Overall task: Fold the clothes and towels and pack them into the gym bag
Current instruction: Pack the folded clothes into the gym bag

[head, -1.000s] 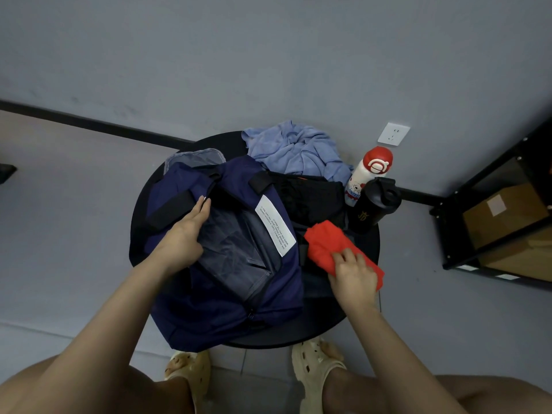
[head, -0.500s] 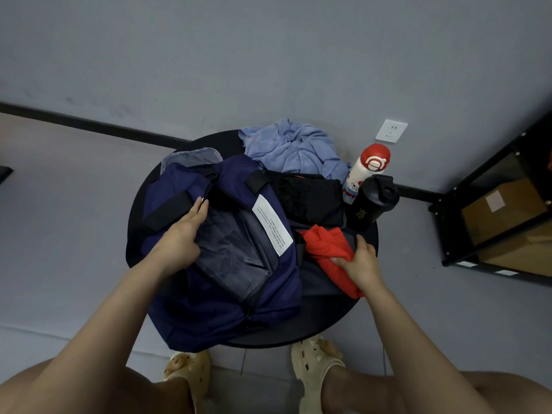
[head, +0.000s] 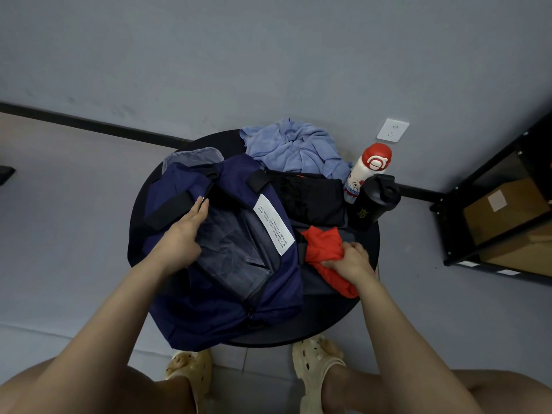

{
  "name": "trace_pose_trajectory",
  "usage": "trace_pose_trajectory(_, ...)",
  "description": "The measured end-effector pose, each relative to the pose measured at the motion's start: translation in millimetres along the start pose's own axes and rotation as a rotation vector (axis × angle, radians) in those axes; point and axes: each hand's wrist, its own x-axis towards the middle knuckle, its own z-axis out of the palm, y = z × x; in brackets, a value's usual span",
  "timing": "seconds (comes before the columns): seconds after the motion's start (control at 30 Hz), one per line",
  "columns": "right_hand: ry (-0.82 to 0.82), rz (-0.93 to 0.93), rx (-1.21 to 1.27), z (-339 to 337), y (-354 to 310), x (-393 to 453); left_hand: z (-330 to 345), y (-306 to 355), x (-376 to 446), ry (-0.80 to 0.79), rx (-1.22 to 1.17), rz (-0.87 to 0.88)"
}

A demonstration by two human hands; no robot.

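1. Head view, farthest left of the gym bag (head: 209,297): a black baseboard (head: 89,124) runs along the foot of the grey wall.
2. The left hand (head: 182,234) reaches into the gym bag's open mouth at its left side, fingers fairly straight and together, pressing against the grey lining just beside a black strap (head: 170,211); it grasps nothing.
3. The gym bag, navy with a white label (head: 273,224) on its inner flap, lies open on the round black desk (head: 367,264) and covers most of the desk's left half.
4. Behind the gym bag, at the desk's far edge, a light blue towel (head: 294,147) lies crumpled and unfolded.
5. Just right of the gym bag's far end sits a black garment (head: 307,198), lying fairly flat.
6. Right of the gym bag, near its label, a red garment (head: 321,243) is bunched on the desk; the right hand (head: 351,262) has its fingers curled into the cloth, gripping it.
7. Farther right of the gym bag, a white bottle with a red cap (head: 369,171) and a black shaker cup (head: 375,201) stand touching each other at the desk's right rim.
8. On the wall beyond them is a white socket (head: 392,130).
9. Farthest right of the gym bag stands a black shelf (head: 466,186) holding cardboard boxes (head: 504,210).
10. Below the gym bag, two beige clogs (head: 316,372) show on the floor.
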Motion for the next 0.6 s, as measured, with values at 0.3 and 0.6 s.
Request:
trace_pose_trajectory(0.3, -0.094, -0.025, 0.033, 3, 4, -2, -6, -1, -8, 0.074, 0.105, -0.078)
trace_pose_trajectory(0.6, -0.041, -0.059, -0.070, 2, 1, -6, -6, -2, -12, 0.066, 0.102, -0.059)
